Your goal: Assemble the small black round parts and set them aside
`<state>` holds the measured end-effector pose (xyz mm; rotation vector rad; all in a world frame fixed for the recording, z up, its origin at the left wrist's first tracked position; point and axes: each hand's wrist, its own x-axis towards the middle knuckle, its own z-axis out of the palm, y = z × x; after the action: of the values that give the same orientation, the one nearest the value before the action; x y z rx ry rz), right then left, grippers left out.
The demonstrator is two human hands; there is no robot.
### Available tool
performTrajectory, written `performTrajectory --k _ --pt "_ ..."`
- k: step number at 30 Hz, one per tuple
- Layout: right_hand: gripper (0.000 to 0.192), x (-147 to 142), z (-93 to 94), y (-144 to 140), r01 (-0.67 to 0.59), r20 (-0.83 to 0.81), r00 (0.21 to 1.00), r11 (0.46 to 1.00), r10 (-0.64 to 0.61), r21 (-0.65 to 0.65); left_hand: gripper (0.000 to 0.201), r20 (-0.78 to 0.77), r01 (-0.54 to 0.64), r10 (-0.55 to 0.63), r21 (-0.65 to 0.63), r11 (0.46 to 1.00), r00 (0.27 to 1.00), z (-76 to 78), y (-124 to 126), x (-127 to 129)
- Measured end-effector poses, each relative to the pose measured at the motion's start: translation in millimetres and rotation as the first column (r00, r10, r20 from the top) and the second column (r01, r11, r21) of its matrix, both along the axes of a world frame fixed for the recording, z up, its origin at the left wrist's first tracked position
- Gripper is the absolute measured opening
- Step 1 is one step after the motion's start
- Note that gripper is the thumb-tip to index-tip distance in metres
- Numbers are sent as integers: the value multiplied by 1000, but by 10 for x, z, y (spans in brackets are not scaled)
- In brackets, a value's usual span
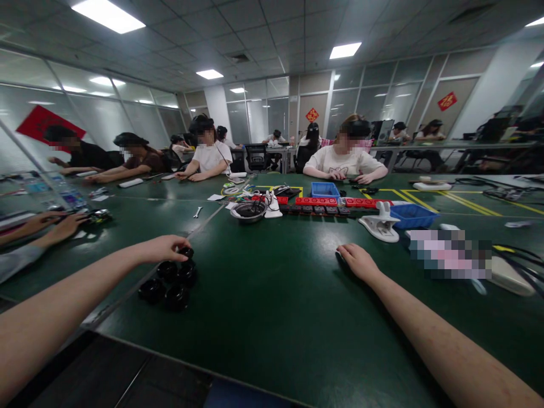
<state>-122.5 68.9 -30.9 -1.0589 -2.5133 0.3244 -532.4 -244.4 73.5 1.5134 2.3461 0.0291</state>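
Observation:
On the left side of the table, my left hand (168, 249) has its fingers closed on a round black part (187, 255), shaped like a small cup. Several more glossy black parts of this kind (168, 272) stand in a cluster just below and beside it, close together. My right hand (358, 262) rests palm down on the green tabletop, right of the middle, its fingers stretched forward. A dark patch shows at those fingertips; whether it is a thing or a shadow I cannot tell. The black parts are far to its left.
Beyond my hands lie a round dish (249, 212), a row of red and black blocks (317, 205), blue bins (414, 216) and a white clamp stand (380, 222). A small wrench (198, 212) lies behind my left hand. Co-workers sit opposite; another person's hands (63, 226) work at far left.

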Motion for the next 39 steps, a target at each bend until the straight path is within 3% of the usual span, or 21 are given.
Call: performTrajectory --k 8,21,26,29,33,37,39 --pt "41 -1 9 7 -5 16 1000 1000 6 -7 45 -41 -18 15 -66 998 999 -65 15 8" --pt "43 1 1 12 -11 -16 1000 1000 11 -29 37 -119 72 -84 -104 992 989 -174 59 -13" --pt "48 18 -3 8 -26 -95 995 998 20 -64 52 -200 102 -118 -90 991 973 -152 10 -61" --pt "49 19 3 2 -25 -101 995 996 17 -82 61 -203 73 -90 -88 993 975 -89 -15 -87" --pt "49 14 18 -11 -21 -96 995 995 12 -93 56 -211 33 -42 -46 998 977 93 -54 -11" --pt "48 17 24 -15 -25 -85 996 995 17 -92 51 -369 -77 118 125 989 922 276 -243 310" --pt "49 20 24 -10 -24 -85 996 995 16 -94 52 -377 -166 247 234 958 893 252 -422 547"
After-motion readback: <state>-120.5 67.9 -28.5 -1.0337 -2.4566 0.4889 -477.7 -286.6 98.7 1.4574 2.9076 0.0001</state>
